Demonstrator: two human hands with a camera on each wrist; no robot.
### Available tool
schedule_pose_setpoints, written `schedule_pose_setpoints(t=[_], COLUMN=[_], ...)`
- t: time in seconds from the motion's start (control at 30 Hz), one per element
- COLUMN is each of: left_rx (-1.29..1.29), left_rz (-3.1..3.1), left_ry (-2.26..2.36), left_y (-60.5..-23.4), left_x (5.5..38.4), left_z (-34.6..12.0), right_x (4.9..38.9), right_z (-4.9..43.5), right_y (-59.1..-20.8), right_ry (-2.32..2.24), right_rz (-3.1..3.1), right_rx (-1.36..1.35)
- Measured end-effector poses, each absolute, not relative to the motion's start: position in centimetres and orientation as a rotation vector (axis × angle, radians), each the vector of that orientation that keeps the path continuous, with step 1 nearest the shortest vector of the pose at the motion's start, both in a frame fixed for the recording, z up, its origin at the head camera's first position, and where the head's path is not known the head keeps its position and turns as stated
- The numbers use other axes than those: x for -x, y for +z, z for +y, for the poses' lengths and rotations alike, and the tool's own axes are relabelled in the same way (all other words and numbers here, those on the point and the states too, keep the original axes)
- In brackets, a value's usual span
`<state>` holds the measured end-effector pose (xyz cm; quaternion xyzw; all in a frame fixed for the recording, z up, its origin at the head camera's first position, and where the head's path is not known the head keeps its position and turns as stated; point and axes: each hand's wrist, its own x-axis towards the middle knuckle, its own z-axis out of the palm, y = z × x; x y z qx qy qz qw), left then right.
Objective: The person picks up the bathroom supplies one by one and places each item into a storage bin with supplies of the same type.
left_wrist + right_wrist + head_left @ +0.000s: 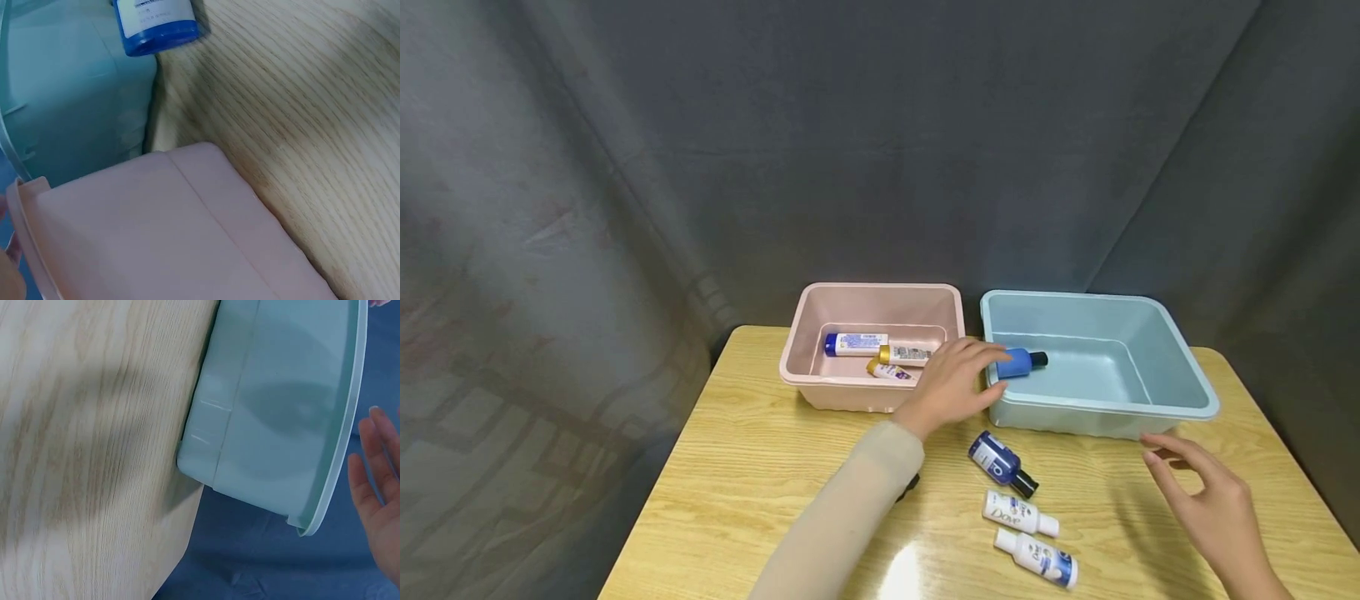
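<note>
My left hand (953, 379) reaches over the neighbouring rims of the pink bin (842, 395) and the light blue bin (1105, 408). Its fingers extend toward a blue bottle with a black cap (1019, 363) at the left end of the blue bin, overlapping the bottle's base; the thumb stands apart. Loosely bent, my right hand (1213, 504) hovers with nothing in it by the blue bin's front right corner. In the right wrist view, fingers (375, 465) of that hand show beside the rim. On the table below lies a dark blue bottle with a black cap (996, 460).
Two white Dove bottles (1011, 510) (1037, 558) lie side by side on the wooden table (730, 492). Inside the pink bin are a white tube with a blue cap (857, 344) and two gold-capped containers (906, 356) (891, 370). A grey curtain (880, 150) hangs behind.
</note>
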<state>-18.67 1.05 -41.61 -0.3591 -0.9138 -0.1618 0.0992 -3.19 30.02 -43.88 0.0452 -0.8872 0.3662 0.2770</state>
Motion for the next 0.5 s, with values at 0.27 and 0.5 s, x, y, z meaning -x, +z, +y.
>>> schedule_pose_setpoints(t=[0.27,0.5], left_rx=[1.024,0.995], left_rz=[-2.761,-2.798], left_ry=[-0.511,-0.426], left_y=[-42.4,-42.8], left_x=[19.4,19.6], left_z=[1.3,1.3], right_x=[3.3,3.4], right_z=[29.7,28.7], right_y=[-44.4,-44.8], right_ry=[0.972,0.992], right_rz=[-2.409,-2.423], right_rx=[-0.126,-0.142])
